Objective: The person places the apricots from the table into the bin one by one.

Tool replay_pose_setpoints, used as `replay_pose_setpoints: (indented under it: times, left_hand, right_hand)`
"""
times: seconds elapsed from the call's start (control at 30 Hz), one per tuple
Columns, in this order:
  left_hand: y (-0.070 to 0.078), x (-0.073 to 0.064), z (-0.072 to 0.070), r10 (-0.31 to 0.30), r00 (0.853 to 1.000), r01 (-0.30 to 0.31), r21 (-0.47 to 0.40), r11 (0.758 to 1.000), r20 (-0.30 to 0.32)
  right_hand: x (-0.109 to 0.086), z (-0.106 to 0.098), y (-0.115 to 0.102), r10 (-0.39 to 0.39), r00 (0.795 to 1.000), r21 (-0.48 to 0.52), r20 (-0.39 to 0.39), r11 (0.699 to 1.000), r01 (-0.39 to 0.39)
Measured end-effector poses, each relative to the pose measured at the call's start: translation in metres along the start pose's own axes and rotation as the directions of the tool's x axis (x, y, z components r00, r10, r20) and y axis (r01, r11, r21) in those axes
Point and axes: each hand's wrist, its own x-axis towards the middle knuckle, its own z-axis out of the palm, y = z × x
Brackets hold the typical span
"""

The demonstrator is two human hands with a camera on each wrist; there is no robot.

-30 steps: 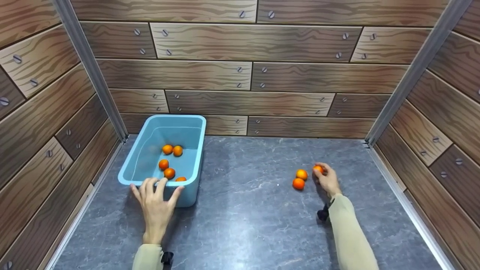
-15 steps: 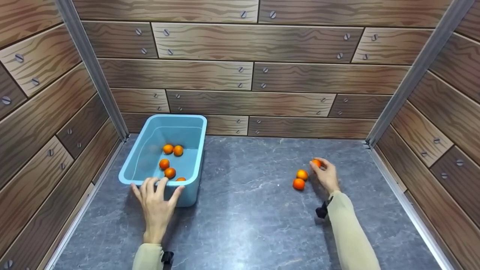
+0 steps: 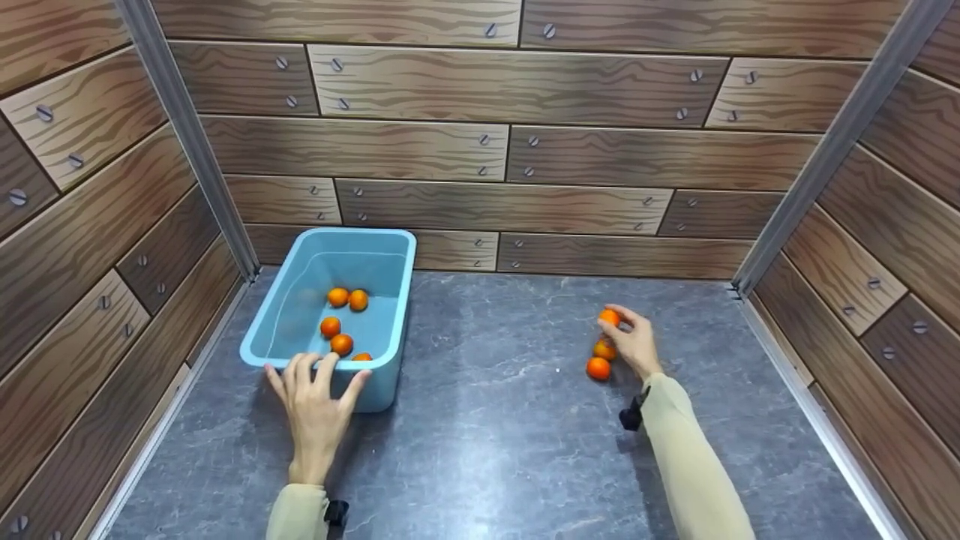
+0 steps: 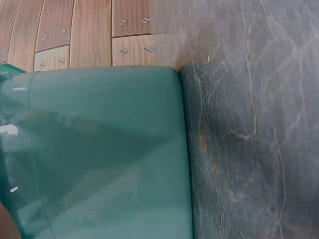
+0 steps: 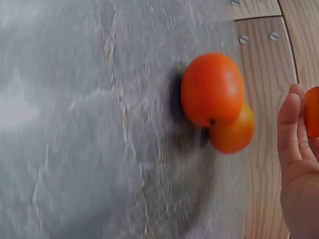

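In the head view, my right hand (image 3: 634,341) pinches a small tangerine (image 3: 609,318) between thumb and fingers. The same tangerine (image 5: 312,112) shows at the right edge of the right wrist view. Just below that hand, two more tangerines (image 3: 598,368) lie close together on the grey surface, one partly covered by the fingers. My left hand (image 3: 316,409) grips the near rim of a light blue plastic tub (image 3: 409,289), fingers bent over the edge and thumb along its outer wall. Several tangerines (image 3: 341,344) lie inside, one half hidden behind the rim.
Grey marbled tabletop (image 3: 487,390) stretches between the tub and the loose fruit. Wood-patterned walls (image 3: 502,150) enclose the back and both sides, with metal strips at the corners. The tub stands near the back left corner.
My right hand, pinching the tangerine, has moved left and away from me, passing from beside the two loose tangerines to behind them. The left hand stays at the tub's rim.
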Motion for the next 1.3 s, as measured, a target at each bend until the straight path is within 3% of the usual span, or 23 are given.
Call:
replay_pose_setpoints:
  times: [0.23,0.53,1.0,1.3]
  left_hand:
    - [0.001,0.0,0.0,-0.005,1.0,0.005,-0.007,1.0,0.001]
    - [-0.001,-0.001,-0.001,-0.005,1.0,0.005,0.005,1.0,0.007]
    - [0.001,0.0,-0.002,-0.012,1.0,0.012,-0.005,1.0,0.02]
    - [0.0,0.0,0.0,-0.005,1.0,0.005,-0.008,1.0,0.008]
  right_hand:
    - [0.002,0.017,-0.008,-0.016,0.999,0.021,0.051,1.0,0.015]
    - [0.004,0.044,-0.017,-0.03,0.999,0.071,0.039,0.997,0.028]
    - [0.0,0.082,-0.04,-0.011,0.988,0.189,0.152,0.982,-0.018]
    - [-0.001,0.1,-0.055,-0.051,0.98,0.198,0.191,0.98,0.012]
